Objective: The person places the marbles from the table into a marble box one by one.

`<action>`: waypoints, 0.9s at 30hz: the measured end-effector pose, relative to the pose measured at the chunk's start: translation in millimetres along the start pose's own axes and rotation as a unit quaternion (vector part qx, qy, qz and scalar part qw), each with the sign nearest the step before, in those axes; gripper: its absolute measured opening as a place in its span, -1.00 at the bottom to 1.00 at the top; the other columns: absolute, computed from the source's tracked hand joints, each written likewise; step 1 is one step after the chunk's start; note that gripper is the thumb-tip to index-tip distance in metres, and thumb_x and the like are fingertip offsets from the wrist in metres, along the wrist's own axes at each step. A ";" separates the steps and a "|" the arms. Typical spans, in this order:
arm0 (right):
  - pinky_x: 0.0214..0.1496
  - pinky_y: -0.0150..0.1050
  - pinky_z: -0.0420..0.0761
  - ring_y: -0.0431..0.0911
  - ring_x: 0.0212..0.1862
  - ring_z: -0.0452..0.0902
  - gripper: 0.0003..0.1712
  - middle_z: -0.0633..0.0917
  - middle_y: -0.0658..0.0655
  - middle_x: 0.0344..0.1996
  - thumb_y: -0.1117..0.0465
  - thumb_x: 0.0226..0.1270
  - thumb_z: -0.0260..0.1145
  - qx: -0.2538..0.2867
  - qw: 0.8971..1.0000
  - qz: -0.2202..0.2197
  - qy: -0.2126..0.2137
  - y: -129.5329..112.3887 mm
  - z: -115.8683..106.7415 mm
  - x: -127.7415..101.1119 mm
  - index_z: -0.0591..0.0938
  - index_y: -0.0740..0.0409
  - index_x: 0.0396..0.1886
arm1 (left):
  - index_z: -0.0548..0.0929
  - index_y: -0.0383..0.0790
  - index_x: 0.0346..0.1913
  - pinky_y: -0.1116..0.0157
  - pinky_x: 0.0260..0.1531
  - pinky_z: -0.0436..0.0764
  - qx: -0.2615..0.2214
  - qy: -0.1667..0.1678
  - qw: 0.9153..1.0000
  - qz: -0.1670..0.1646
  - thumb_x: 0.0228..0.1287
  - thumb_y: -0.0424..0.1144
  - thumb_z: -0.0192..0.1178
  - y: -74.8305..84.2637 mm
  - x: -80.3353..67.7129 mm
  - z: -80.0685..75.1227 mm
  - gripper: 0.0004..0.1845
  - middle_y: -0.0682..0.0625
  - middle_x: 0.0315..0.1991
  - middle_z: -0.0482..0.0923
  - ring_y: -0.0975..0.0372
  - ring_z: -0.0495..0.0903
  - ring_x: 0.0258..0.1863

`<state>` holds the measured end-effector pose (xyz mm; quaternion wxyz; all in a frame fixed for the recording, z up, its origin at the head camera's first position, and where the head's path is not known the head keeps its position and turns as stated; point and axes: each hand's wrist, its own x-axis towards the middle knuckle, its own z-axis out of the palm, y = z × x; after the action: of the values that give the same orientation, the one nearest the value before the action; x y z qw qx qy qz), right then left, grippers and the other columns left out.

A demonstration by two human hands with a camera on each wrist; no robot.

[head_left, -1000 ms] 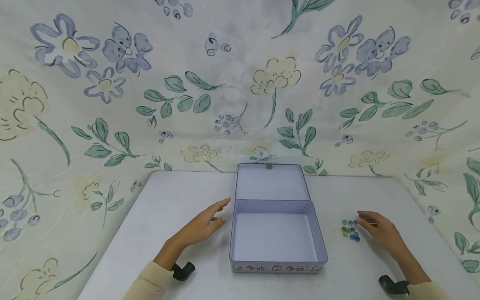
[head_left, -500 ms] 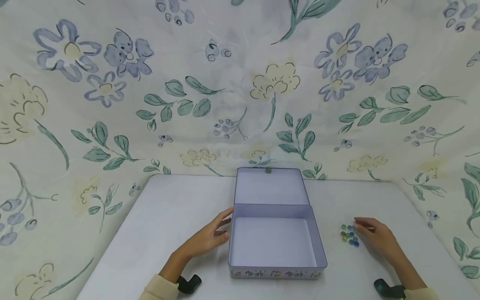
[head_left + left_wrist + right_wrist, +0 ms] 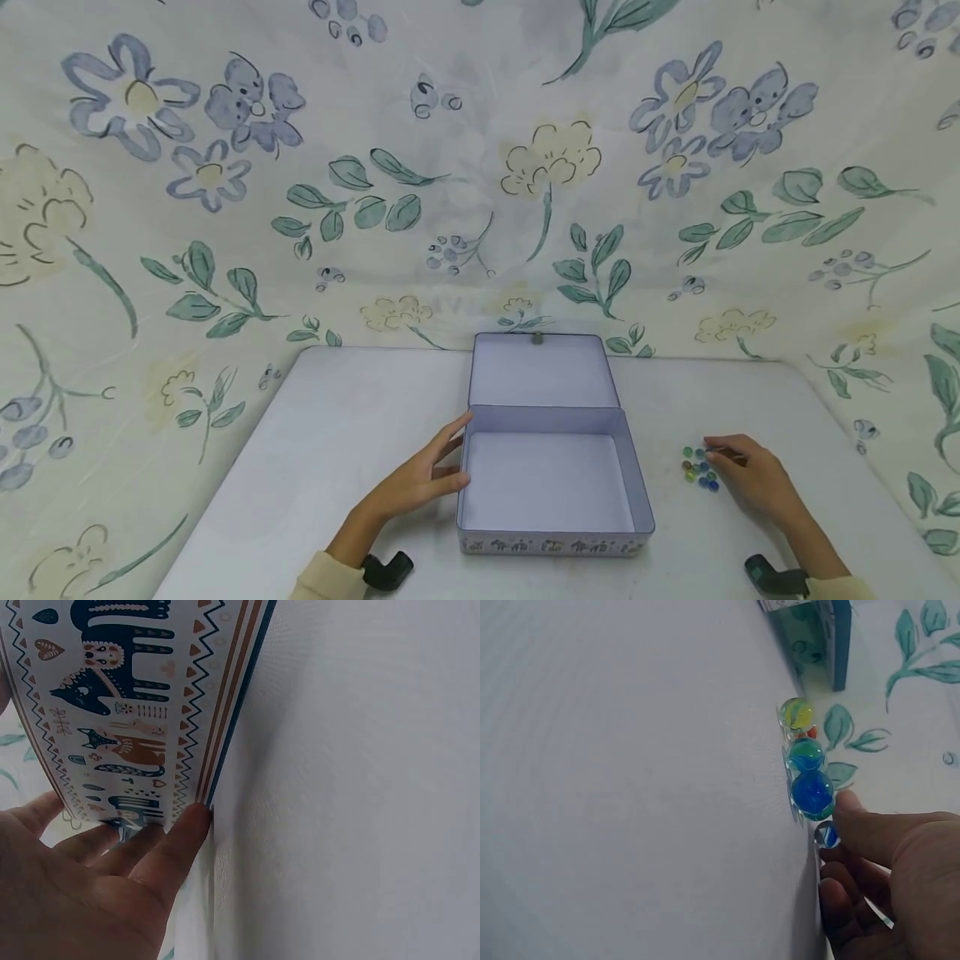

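An open tin box (image 3: 553, 543) with a pale lilac inside stands mid-table, its lid (image 3: 540, 371) lying back. My left hand (image 3: 438, 475) rests flat against the box's left wall. In the left wrist view its fingers (image 3: 169, 847) lie straight along the patterned side (image 3: 127, 697). To the right of the box, several glass marbles (image 3: 699, 468) sit in a small cluster. My right hand (image 3: 738, 467) is at the cluster. In the right wrist view a small blue marble (image 3: 826, 835) sits pinched between its thumb and curled fingers (image 3: 832, 862), beside a larger blue marble (image 3: 812, 793).
The white table (image 3: 352, 417) is enclosed by floral cloth (image 3: 480, 167) at the back and both sides. Black wrist mounts (image 3: 386, 571) show at the near edge. The box's corner (image 3: 832, 637) shows beyond the marbles in the right wrist view.
My left hand has moved right from open table space until it lies against the box's left wall. My right hand has edged slightly closer to the marbles.
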<state>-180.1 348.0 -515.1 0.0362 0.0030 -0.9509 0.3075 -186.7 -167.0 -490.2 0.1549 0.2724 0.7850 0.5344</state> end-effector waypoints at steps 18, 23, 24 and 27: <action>-0.22 -0.44 0.55 -0.05 -0.11 0.59 -0.74 0.68 0.16 -0.08 0.25 0.35 0.35 -0.021 0.999 -0.026 0.015 1.1 2.8 7.0 0.72 0.13 0.02 | -0.16 0.09 0.63 -0.08 0.38 0.41 -0.017 0.011 1.000 0.007 0.45 -0.22 0.16 -4.8 3.1 3.0 -0.11 -0.07 0.65 -0.31 -0.23 -0.04 0.57; -0.21 -0.45 0.55 -0.34 -0.16 0.50 -0.74 0.67 0.12 -0.06 0.24 0.36 0.35 -0.009 1.000 -0.020 0.000 0.8 3.5 5.7 0.72 0.08 0.02 | -0.17 0.07 0.63 -0.12 0.39 0.38 -0.019 0.008 1.000 0.002 0.44 -0.19 0.17 -5.3 1.9 2.9 -0.10 -0.10 0.65 -0.33 -0.25 -0.06 0.57; -0.20 -0.45 0.55 -0.39 -0.17 0.46 -0.76 0.67 0.11 -0.07 0.25 0.35 0.35 -0.006 1.000 -0.020 -0.001 0.8 3.9 5.2 0.73 0.07 0.00 | -0.17 0.07 0.63 -0.13 0.39 0.38 -0.019 0.008 1.000 0.000 0.44 -0.20 0.17 -5.2 1.7 3.0 -0.10 -0.10 0.65 -0.33 -0.25 -0.06 0.57; -0.19 -0.45 0.56 -0.49 -0.19 0.41 -0.78 0.67 0.10 -0.07 0.25 0.35 0.35 -0.002 1.000 -0.026 0.000 1.2 4.2 4.4 0.73 0.06 -0.04 | -0.17 0.06 0.63 -0.14 0.39 0.37 -0.022 0.007 1.000 -0.003 0.44 -0.22 0.16 -4.7 1.3 3.7 -0.10 -0.10 0.65 -0.33 -0.25 -0.06 0.57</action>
<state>-184.8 346.5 -518.9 0.0446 0.0273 -0.9512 0.3043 -187.1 -164.7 -495.9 0.1568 0.2624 0.7750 0.5531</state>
